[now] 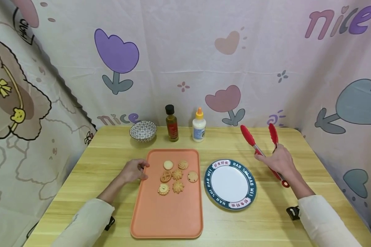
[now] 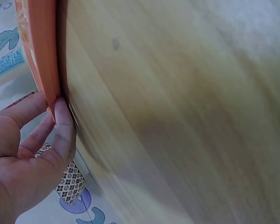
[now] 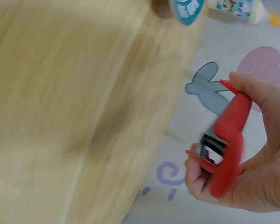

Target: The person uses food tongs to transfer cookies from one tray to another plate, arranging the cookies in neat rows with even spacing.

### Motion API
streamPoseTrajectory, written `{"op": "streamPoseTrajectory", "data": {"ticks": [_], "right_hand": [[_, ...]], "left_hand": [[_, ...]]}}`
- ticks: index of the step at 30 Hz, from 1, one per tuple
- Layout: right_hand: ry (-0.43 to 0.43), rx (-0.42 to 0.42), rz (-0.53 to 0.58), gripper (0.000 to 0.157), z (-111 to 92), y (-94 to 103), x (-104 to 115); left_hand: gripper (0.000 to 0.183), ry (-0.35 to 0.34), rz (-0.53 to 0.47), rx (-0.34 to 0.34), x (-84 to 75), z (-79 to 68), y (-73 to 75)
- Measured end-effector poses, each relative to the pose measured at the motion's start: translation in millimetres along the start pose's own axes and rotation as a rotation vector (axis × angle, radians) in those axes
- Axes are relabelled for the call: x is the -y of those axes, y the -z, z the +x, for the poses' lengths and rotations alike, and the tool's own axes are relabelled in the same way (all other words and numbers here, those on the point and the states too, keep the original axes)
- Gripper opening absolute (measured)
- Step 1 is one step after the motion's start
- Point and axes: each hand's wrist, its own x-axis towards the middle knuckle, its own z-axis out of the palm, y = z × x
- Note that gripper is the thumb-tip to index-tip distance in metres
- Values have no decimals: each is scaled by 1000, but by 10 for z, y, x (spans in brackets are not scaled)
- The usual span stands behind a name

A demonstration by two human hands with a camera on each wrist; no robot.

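Note:
At the upper left edge of an orange tray (image 1: 167, 218), my left hand (image 1: 133, 170) pinches the rim between thumb and fingers. The left wrist view shows the tray's side (image 2: 43, 51) between those fingertips. Several cookies lie on the tray's far half, among them a pretzel-shaped cookie (image 1: 166, 177) and a round plain cookie (image 1: 168, 165). My right hand (image 1: 280, 160) grips red-tipped tongs (image 1: 248, 135) by the handles, above the table's right side. The tongs' two arms are spread, their tips pointing away from me. Between the tray and the tongs lies a white plate (image 1: 228, 185) with a teal rim.
Along the back of the wooden table (image 1: 105, 164) stand a patterned bowl (image 1: 143, 131), a dark-capped sauce bottle (image 1: 172, 125) and a white bottle with a yellow-orange cap (image 1: 199, 127). A printed cloth (image 1: 173, 51) hangs behind the table and at its sides.

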Motion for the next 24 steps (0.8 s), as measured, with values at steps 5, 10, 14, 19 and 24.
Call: {"op": "streamPoseTrajectory", "data": {"ticks": [5, 10, 14, 19, 24], "right_hand": [[127, -5, 21, 99, -15, 9, 124], [208, 61, 12, 96, -22, -35, 281], [275, 115, -16, 86, -11, -101, 410], [357, 144, -61, 100, -34, -212, 553], [424, 191, -88, 107, -84, -330, 671]], "left_hand": [[40, 5, 2, 4, -9, 10, 5], [40, 15, -6, 10, -14, 15, 9], [41, 27, -7, 16, -13, 18, 10], [40, 25, 6, 9, -15, 28, 2], [40, 16, 23, -2, -18, 32, -2]]}}
